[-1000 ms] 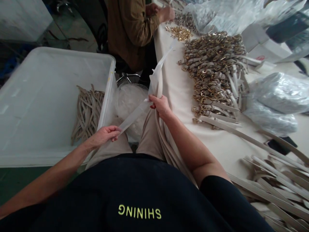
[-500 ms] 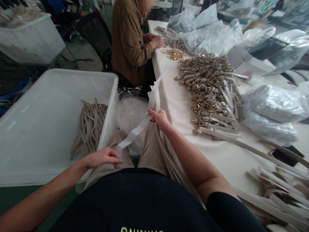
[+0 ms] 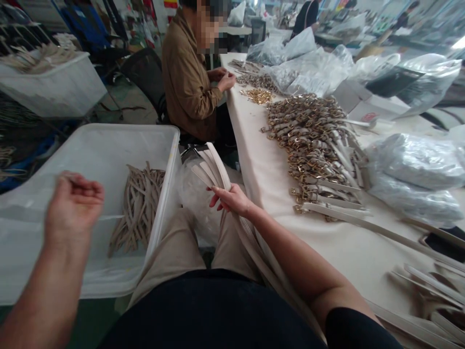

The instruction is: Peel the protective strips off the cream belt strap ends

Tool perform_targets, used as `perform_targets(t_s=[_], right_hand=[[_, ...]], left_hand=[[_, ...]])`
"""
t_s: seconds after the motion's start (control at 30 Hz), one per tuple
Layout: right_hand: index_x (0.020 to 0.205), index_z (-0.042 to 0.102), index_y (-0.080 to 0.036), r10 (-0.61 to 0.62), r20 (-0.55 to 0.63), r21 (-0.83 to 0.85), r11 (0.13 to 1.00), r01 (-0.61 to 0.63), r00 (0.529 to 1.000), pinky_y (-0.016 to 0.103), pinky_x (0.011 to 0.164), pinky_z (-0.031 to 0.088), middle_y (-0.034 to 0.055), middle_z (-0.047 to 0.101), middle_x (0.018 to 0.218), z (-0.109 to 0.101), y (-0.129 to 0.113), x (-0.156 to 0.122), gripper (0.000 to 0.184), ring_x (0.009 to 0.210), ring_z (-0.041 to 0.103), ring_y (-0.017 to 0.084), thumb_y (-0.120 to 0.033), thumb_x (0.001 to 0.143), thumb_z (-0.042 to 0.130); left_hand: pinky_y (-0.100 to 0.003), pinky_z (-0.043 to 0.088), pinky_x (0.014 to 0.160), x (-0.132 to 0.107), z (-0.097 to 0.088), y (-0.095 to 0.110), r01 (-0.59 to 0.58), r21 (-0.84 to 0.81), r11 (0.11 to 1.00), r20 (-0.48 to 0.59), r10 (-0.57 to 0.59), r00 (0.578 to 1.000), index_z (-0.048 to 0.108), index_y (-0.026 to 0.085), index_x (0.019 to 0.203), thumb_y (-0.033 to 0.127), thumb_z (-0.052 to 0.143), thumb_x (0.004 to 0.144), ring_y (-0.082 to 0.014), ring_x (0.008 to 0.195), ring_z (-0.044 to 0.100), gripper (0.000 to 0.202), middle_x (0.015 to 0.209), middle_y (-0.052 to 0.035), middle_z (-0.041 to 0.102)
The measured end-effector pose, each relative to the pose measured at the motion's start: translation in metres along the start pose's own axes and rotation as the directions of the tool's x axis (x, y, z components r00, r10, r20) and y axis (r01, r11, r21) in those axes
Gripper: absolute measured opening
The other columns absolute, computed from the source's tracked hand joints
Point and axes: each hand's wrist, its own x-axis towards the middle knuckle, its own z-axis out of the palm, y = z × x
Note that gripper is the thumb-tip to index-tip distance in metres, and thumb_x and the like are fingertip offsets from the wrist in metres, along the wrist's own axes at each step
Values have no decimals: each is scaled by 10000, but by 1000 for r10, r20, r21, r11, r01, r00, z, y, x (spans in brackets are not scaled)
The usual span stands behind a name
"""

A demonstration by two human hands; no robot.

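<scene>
My right hand (image 3: 230,198) is closed round a bundle of beige belt straps (image 3: 212,167). Their bare ends fan upward above my fingers, and the rest trails down along my right thigh. My left hand (image 3: 74,203) is raised over the white plastic bin (image 3: 22,252), fingers curled in a pinch. A thin translucent plastic sleeve (image 3: 109,217) seems to stretch from it, smeared by motion. Loose beige straps (image 3: 138,208) lie in the bin against its right wall.
A white table (image 3: 345,242) on my right carries a heap of gold-buckled straps (image 3: 312,140), plastic bags (image 3: 414,165) and loose straps (image 3: 428,286). A person in a brown jacket (image 3: 189,82) works at its far end. A clear bag (image 3: 196,194) sits by my knees.
The white sleeve has come off the strap bundle, leaving its ends bare. My left hand swung left and up over the bin with it. My view tilted upward.
</scene>
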Motion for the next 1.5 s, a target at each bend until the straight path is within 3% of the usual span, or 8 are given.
perform_targets(t_s=[0.07,0.2,0.37,0.57,0.77,1.03,1.27,1.5], right_hand=[[1014,727,-90,-9,65,-41,999,11,998,247,557,537,56,747,738,4,-1,-3,527,446,507,78,-589,865,646],[904,745,-95,1,139,-127,992,16,990,220,514,479,90,762,818,17,-3,-10,447,485,578,91,-528,874,642],[830,748,-95,92,173,-209,976,-55,981,205,450,420,23,665,598,36,-7,-18,361,426,518,86,-431,879,626],[846,760,-84,149,198,-253,963,-96,969,189,421,398,8,649,570,46,-7,-20,290,405,499,74,-328,891,610],[841,775,-96,152,146,-345,934,-93,978,186,405,382,13,670,579,47,1,-19,248,406,523,82,-288,894,627],[840,776,-95,141,162,-433,900,-58,977,180,427,400,22,673,591,46,8,-17,260,420,537,81,-298,911,631],[686,749,-113,164,53,-441,889,-124,985,207,425,396,43,667,557,44,8,-15,325,417,536,103,-337,895,640],[632,721,-162,218,53,-355,916,-186,974,222,377,407,28,656,548,40,29,-8,235,402,549,134,-289,818,654]], left_hand=[[-168,544,654,-19,-1,-30,126,-131,983,3,-126,992,563,190,814,182,394,1075,-49,578,548,311,612,86,614],[-191,555,646,-50,7,-74,400,-260,879,68,-396,916,526,181,726,221,410,1078,-62,604,603,373,630,53,659],[-213,559,655,-66,16,-82,539,-294,789,124,-528,840,572,181,764,228,444,1067,-84,661,653,332,681,24,689],[-231,568,639,-76,17,-83,588,-211,781,188,-558,808,591,191,781,198,467,1039,-100,653,675,285,701,26,695],[-245,592,639,-77,13,-96,550,-103,829,257,-512,820,603,204,806,233,706,889,-117,645,681,135,743,25,697],[-219,587,625,-76,13,-99,552,-144,821,259,-507,822,613,197,824,202,687,899,-115,666,692,106,746,16,705],[-210,591,604,-81,10,-112,538,-39,842,256,-512,820,630,194,815,226,723,887,-99,592,661,122,719,20,694],[-179,584,574,-69,-10,-153,574,20,819,207,-565,799,690,263,753,281,892,707,-102,558,655,209,682,34,688]])
